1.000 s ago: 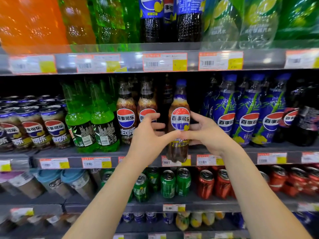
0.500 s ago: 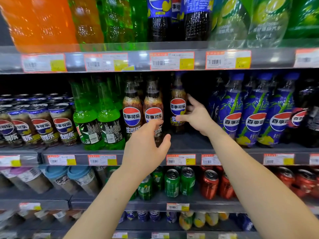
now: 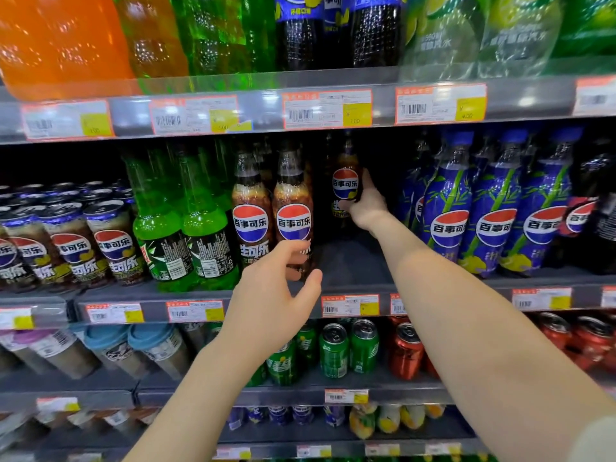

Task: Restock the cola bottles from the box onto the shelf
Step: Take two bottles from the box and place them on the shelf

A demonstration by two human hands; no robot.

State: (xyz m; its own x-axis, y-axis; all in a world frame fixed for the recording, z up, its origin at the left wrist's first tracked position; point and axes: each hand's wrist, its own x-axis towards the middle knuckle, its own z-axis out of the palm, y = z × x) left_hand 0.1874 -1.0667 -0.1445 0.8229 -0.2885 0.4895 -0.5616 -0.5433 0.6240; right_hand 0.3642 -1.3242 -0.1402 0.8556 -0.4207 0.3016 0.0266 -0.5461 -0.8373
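A brown cola bottle point(image 3: 345, 185) with a red-white-blue label stands upright deep in a dark gap of the middle shelf point(image 3: 353, 261). My right hand point(image 3: 365, 203) reaches far in and its fingers wrap the bottle's right side. Two matching cola bottles point(image 3: 273, 215) stand at the shelf front, left of the gap. My left hand point(image 3: 276, 295) hovers in front of the shelf edge below them, fingers apart, holding nothing. The box is out of view.
Green bottles point(image 3: 186, 225) and cola cans point(image 3: 66, 241) stand to the left, blue-labelled bottles point(image 3: 493, 208) to the right. Large bottles fill the shelf above point(image 3: 333, 31). Green and red cans point(image 3: 363, 348) sit on the shelf below, behind price tags point(image 3: 350, 305).
My right hand has pushed the cola bottle from the shelf front deep into the gap. My left hand let go of the bottle and dropped back toward the shelf edge.
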